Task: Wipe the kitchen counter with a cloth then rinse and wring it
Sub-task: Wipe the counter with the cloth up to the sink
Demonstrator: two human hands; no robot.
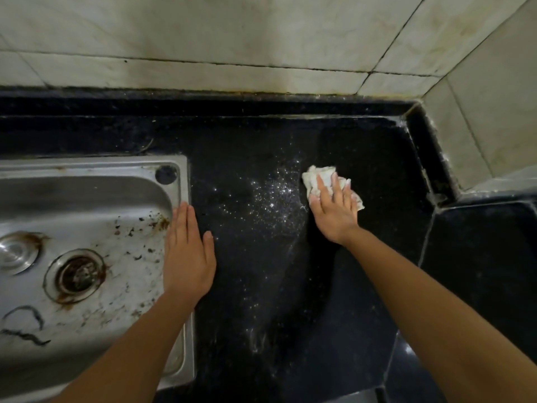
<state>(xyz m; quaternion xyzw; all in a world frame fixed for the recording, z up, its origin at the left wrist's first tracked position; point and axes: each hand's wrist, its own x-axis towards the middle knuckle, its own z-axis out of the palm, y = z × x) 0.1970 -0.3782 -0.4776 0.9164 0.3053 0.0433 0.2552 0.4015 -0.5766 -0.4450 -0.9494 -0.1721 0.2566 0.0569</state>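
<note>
Sink (87,165), steel, fills the left of my view, set into the black tabletop (247,141). I log rust-brown staining round its drain (77,276) and dark crumbs scattered over the basin floor.

Left hand (189,254) lies flat across the sink's right rim, palm down, fingers straight and together, holding nothing. Its fingertips point toward the tiled wall (203,39) behind the sink.

Right of the sink, on the bare tabletop, a patch of fine white specks (270,196) glints; I cannot tell whether it is powder or droplets.

Further right of the sink, just past the specks, is the cloth (319,174): white, crumpled, lying on the tabletop. Right hand (334,210) presses down on it with fingers straight and spread, palm over its near half. The cloth's far edge and right corner show beyond the fingers.

Farthest from the sink, a second black surface (479,257) adjoins the tabletop along an angled seam.
</note>
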